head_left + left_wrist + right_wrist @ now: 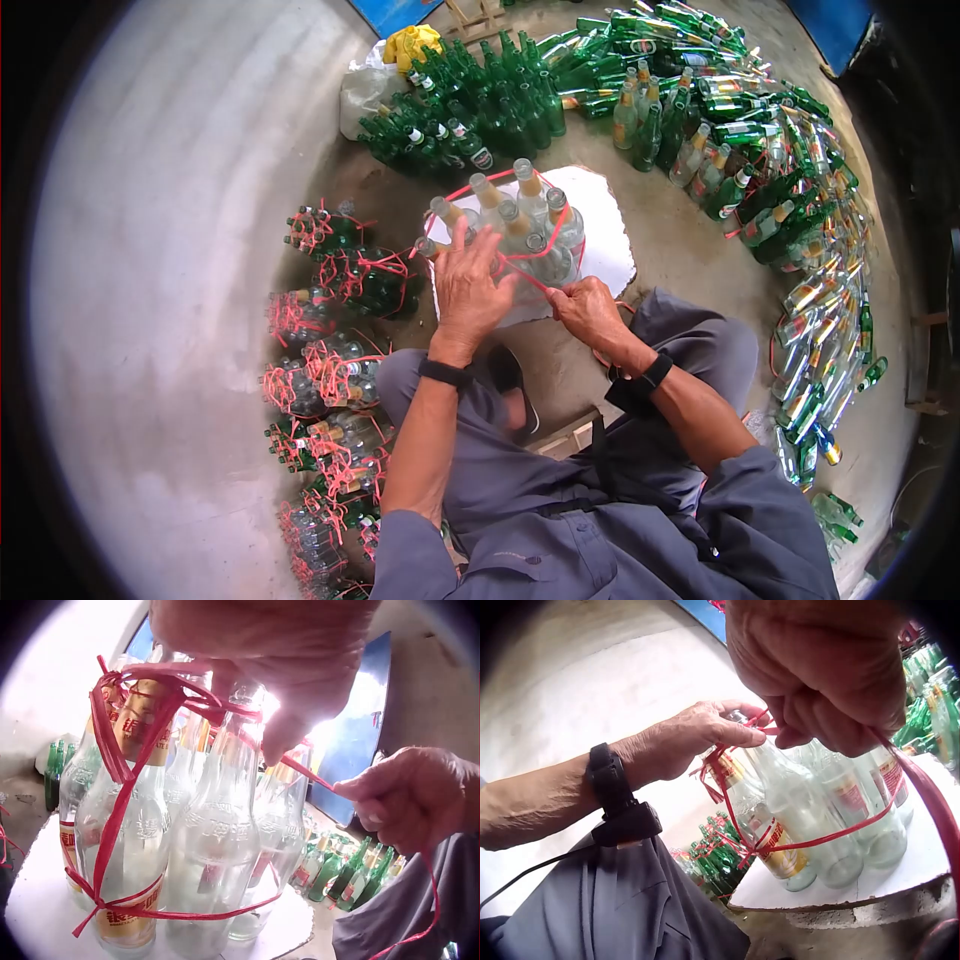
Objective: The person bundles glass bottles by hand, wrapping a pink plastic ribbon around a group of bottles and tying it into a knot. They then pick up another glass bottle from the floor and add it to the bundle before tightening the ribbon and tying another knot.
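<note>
Clear glass bottles (214, 847) stand upright in a cluster on a white board (605, 240). Red plastic strap (187, 915) circles their lower bodies and loops around their necks. In the head view, my left hand (468, 285) lies over the near-left necks; its thumb and fingers close around the strap beside a bottle top, partly hidden. My right hand (592, 315), at the near right of the cluster, pinches the strap with curled fingers. A straight length runs between my hands, and a loose tail (431, 900) hangs below the right one.
Strapped bottle bundles (345, 375) line the left side. Green bottles (500, 100) stand upright behind the board, near a yellow bag (410, 45). A large heap of bottles (820, 270) curves along the right. My bent knees (700, 340) flank the near side of the board.
</note>
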The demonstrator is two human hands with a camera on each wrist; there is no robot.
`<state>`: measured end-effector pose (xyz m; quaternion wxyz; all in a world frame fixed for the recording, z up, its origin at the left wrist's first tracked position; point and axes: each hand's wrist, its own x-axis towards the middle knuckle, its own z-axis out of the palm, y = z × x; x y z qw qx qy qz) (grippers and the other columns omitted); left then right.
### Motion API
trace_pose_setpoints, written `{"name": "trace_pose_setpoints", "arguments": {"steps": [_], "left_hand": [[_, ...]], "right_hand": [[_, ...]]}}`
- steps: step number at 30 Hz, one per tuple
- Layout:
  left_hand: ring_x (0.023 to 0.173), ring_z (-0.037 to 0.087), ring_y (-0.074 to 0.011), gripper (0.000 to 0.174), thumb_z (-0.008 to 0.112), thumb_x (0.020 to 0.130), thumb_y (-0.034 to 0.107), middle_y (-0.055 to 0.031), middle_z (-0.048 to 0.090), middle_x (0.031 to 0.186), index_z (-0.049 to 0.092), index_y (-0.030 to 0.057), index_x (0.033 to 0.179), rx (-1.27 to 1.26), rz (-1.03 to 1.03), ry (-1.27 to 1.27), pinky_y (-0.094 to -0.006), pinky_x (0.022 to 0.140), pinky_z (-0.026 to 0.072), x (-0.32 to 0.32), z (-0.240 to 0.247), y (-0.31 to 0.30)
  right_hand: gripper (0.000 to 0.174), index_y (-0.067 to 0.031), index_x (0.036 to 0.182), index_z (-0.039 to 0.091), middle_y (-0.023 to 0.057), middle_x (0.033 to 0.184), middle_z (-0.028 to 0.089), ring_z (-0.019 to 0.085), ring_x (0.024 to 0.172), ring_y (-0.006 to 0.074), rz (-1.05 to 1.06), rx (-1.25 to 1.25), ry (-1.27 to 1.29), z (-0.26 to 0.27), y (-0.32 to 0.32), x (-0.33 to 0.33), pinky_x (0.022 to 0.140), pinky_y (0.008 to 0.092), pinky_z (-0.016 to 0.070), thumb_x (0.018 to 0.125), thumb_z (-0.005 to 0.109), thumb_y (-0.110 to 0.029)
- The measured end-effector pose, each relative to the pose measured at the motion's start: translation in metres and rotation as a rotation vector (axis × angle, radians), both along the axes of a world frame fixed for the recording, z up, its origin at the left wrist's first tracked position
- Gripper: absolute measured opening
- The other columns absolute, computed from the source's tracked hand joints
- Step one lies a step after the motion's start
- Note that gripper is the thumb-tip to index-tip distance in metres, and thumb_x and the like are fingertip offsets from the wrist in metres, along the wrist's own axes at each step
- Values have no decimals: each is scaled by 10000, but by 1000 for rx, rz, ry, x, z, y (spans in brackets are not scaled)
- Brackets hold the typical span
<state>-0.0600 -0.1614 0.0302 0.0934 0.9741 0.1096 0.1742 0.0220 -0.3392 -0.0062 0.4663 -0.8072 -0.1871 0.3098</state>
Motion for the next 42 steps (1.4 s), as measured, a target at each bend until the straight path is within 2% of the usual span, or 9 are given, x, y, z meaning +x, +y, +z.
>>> {"name": "trace_pose_setpoints", "arguments": {"steps": [9,11,12,14,17,20,33,39,42], "left_hand": [[1250,535,-352,284,711,807,97,-140,678,1188,679,34,1083,-73,16,-231,-462,1021,419,-24,14,-23],[1170,587,-343,230,699,821,80,-142,693,1131,684,31,1046,-137,39,-251,-443,984,456,-33,9,-37],[1092,611,-339,207,698,827,76,-137,696,1085,680,30,1028,-207,37,-273,-433,945,480,-35,0,-43],[1014,634,-335,185,697,832,72,-132,699,1039,676,29,1010,-269,39,-304,-422,906,503,-39,-7,-58],[909,677,-292,175,692,851,73,-141,705,998,663,16,1013,-337,34,-293,-383,841,529,-34,-10,-78],[771,699,-198,186,687,879,86,-144,700,857,620,-15,1020,-883,233,-309,-334,688,549,-21,-41,-75],[681,615,-136,97,540,935,-13,-88,648,842,521,-16,1030,-1447,217,-383,-291,601,524,-15,-40,-79],[718,616,-118,104,539,934,-14,-80,644,835,516,-13,1036,-1228,222,-405,-279,662,520,-26,-57,-79],[725,612,-111,99,566,928,-2,-67,645,828,530,-6,1020,-1207,220,-387,-274,662,517,-33,-55,-85]], "right_hand": [[399,50,763,706,301,764,642,644,799,484,-11,39,-80,-20,-1,-4,777,506,522,908,610,-310],[458,25,683,703,153,539,610,607,498,240,-4,78,-194,-31,1,-4,564,385,493,932,611,-348],[458,25,683,703,153,539,610,607,498,240,-1,83,-201,-26,1,-3,564,385,493,932,611,-348],[410,50,746,686,308,757,627,644,775,489,33,31,-67,-13,-1,-4,733,517,523,906,604,-318],[404,51,756,681,309,752,621,645,765,485,49,49,-98,-13,-2,-5,706,517,523,914,593,-310],[392,44,771,687,301,740,624,654,745,469,75,116,-144,-19,-2,-12,687,506,524,924,577,-300],[378,53,802,678,208,618,613,579,529,237,237,174,54,-2,-4,-4,565,405,485,961,582,-275],[422,42,812,678,202,607,598,576,534,261,201,78,47,-17,-4,12,578,424,476,957,562,-337],[444,49,845,704,66,615,629,561,566,124,136,-1,-115,-5,4,11,566,321,465,985,552,-345]]}}
